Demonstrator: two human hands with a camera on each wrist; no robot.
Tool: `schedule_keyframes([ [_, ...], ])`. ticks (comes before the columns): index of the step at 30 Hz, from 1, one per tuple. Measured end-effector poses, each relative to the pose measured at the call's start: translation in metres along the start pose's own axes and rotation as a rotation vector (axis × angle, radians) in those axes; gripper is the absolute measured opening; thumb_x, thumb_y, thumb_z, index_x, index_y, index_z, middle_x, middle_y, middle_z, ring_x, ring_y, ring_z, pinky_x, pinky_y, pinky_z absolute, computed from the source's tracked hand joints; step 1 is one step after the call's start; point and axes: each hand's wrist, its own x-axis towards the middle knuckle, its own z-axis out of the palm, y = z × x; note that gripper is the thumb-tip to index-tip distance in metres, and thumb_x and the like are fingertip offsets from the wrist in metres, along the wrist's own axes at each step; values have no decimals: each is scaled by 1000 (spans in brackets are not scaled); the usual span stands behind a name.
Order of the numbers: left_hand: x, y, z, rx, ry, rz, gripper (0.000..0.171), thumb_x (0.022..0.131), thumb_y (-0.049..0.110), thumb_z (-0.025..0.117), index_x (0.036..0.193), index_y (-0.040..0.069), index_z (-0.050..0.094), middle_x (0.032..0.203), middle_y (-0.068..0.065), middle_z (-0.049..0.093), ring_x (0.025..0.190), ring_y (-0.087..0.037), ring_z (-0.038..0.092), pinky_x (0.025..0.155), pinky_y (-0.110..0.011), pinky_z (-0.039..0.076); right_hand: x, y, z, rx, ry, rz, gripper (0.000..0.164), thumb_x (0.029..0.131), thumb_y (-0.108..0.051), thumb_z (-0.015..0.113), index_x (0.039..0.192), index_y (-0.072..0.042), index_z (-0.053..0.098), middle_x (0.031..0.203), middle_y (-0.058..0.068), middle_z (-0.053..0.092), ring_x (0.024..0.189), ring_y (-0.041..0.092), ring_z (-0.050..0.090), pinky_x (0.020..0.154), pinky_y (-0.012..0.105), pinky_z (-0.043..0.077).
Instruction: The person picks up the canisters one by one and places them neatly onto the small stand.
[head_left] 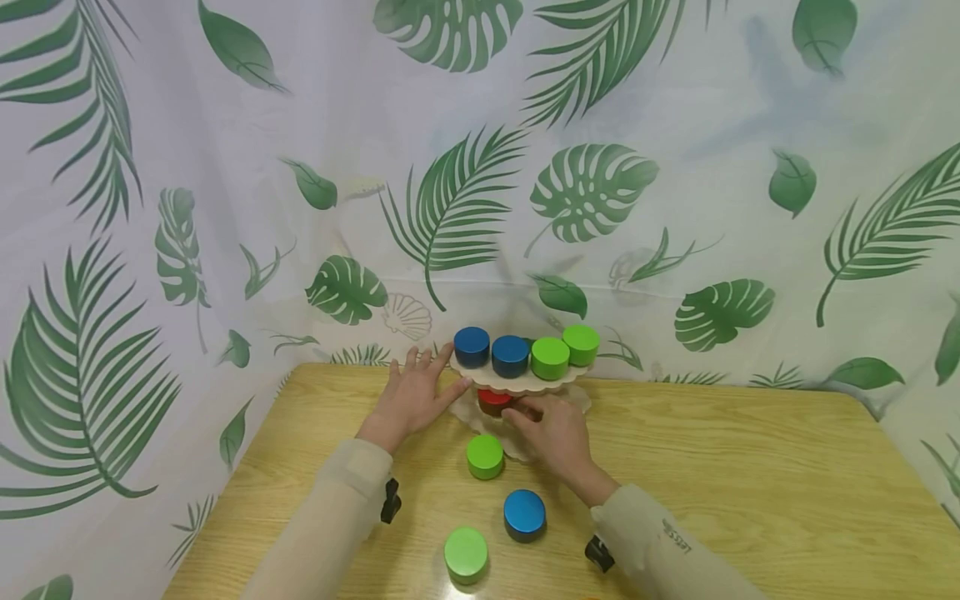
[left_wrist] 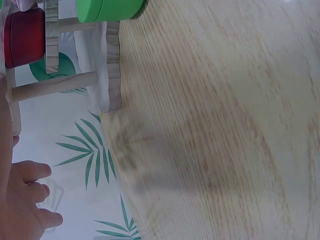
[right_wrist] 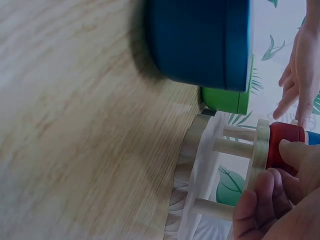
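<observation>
A tiered wooden stand (head_left: 517, 385) with scalloped edges stands near the back of the table. Under its top tier sits a round red tin (head_left: 492, 404) on the tier below. My right hand (head_left: 555, 433) pinches this tin at its side; the right wrist view shows the thumb (right_wrist: 295, 152) against it and the other fingers curled. At the stand's left edge, my left hand (head_left: 412, 392) has its fingers spread, with thumb and index finger at the top tier's rim. Two blue tins (head_left: 472, 347) and two green tins (head_left: 550, 358) stand on the top tier.
In front of the stand, a green tin (head_left: 485, 457), a blue tin (head_left: 524, 515) and another green tin (head_left: 466, 555) stand on the wooden table (head_left: 720, 483). Behind, a white curtain (head_left: 480, 108) with a green leaf print hangs down to the table's back edge.
</observation>
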Motion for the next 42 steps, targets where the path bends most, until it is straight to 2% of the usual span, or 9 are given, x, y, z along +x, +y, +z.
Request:
schedule_keyframes([
  [11,0,1,0,6,3,0,82,106,69,39,170,20,23,169,-25,34,161,-47,22,126,-72,18,0,0,0,-17,6,8,20,91,-28,84,99,-10,84,79,0,76,71,12,55,64,25,41],
  [15,-2,1,-1,0,-3,-4,83,106,69,39,170,20,23,169,-25,34,161,-47,21,126,-72,18,-2,3,-2,46,-23,10,16,92,-25,83,99,-11,84,73,-2,68,70,12,53,63,24,41],
  [18,-2,2,-2,-9,-9,-4,83,106,69,39,170,20,22,169,-25,33,161,-47,20,126,-72,17,-5,7,-5,99,-54,30,14,93,-22,82,101,-11,83,76,-2,68,72,11,55,63,22,44],
  [22,-2,1,-2,-4,-17,-7,83,106,70,38,170,21,21,170,-25,32,161,-47,19,127,-71,16,-10,13,-12,152,-114,36,16,96,-23,79,108,-12,83,90,-1,77,78,10,60,69,21,51],
  [26,-2,2,-2,-2,-16,-8,83,106,69,38,170,20,22,170,-25,33,161,-47,20,127,-71,17,-15,15,-25,225,-190,12,22,99,-27,76,114,-12,80,106,0,79,85,11,65,75,23,55],
  [30,-2,2,-3,-5,-13,-5,82,106,69,38,170,20,22,170,-25,33,161,-47,20,126,-71,17,-21,16,-37,277,-253,-21,27,99,-27,76,118,-9,78,106,1,77,87,14,67,77,26,57],
  [34,-1,1,-4,-7,-13,-4,82,106,69,38,170,20,22,170,-24,32,161,-47,20,127,-71,17,-26,19,-44,281,-334,-13,28,98,-25,75,121,-8,76,108,1,76,92,14,66,79,27,56],
  [39,-2,1,-4,-15,-13,-3,82,106,69,38,170,20,22,170,-24,31,161,-47,20,126,-72,16,-35,27,-51,332,-459,-14,34,98,-26,75,127,-7,72,120,12,74,98,13,67,83,27,56],
  [42,-2,1,-4,-23,-15,1,82,106,69,39,170,20,22,170,-24,31,161,-47,20,126,-72,16,-40,34,-53,379,-508,-38,39,97,-26,76,129,-5,70,124,17,73,103,19,69,86,28,57],
])
